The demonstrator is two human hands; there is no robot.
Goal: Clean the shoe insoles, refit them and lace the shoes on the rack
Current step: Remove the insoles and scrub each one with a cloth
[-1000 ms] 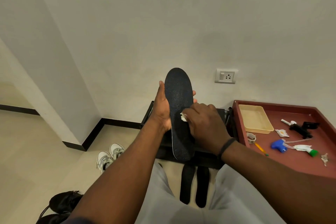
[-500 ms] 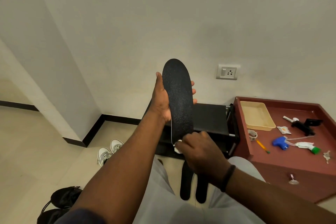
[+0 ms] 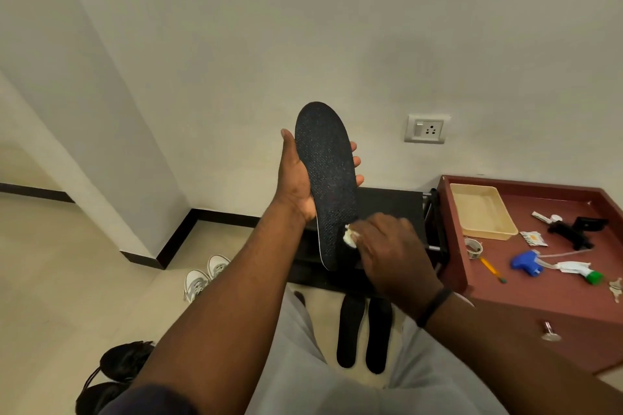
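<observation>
No brand or writing can be read on anything here. The left hand [image 3: 298,185] grips an upright black textured foam insole [image 3: 328,178] at its middle, thumb along one edge, fingertips curled round the other. The right hand [image 3: 392,253] pinches a small white wad of cloth [image 3: 349,236] against the insole's lower part, slightly higher than half a second ago. Two more black insoles [image 3: 364,333] lie on the floor before the black shoe rack [image 3: 394,209].
</observation>
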